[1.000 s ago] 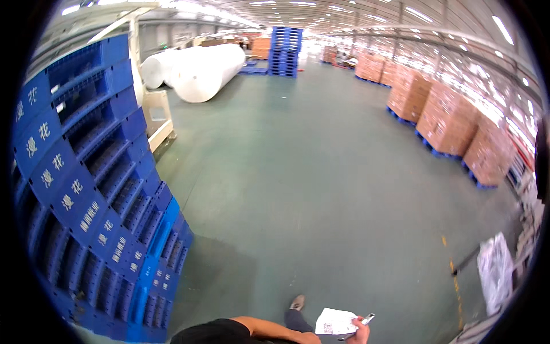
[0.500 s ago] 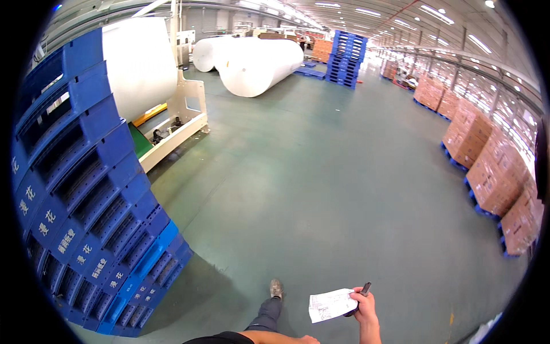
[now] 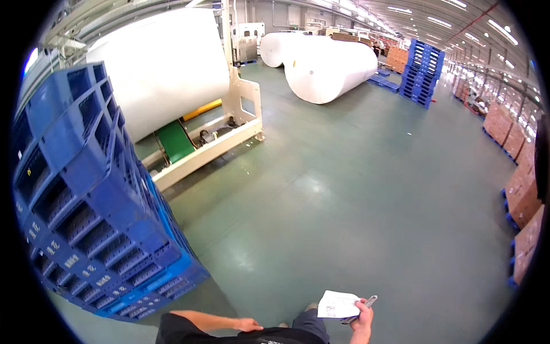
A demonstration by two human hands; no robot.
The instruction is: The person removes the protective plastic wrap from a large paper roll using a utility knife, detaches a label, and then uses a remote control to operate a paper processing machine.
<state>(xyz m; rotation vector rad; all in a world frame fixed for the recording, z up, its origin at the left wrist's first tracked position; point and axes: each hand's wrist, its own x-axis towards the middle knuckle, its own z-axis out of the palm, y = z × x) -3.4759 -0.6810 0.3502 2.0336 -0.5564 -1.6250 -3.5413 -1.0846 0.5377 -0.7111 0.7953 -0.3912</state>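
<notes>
While a white sheet of printed paper (image 3: pixel 338 304) is held near the lower edge of the view, its right-hand corner is pinched between the fingers of the right hand (image 3: pixel 362 317). A slim, grey-and-dark, stick-shaped object (image 3: pixel 371 300) is gripped in the same hand, slanting up past the sheet. The paper is held out above the green floor (image 3: pixel 321 218), just beside a dark trouser leg (image 3: pixel 312 324). The left hand (image 3: pixel 248 325) is held across the front of a black shirt (image 3: pixel 175 331), its fingers bunched; whether anything is grasped in them cannot be told at this size.

To the left, blue plastic pallets (image 3: pixel 129 195) are stacked high. Behind them, a large white cylindrical roll (image 3: pixel 166 63) is carried by a cream metal frame (image 3: pixel 249 100). Brown cardboard boxes (image 3: pixel 522 186) are piled along the right side.
</notes>
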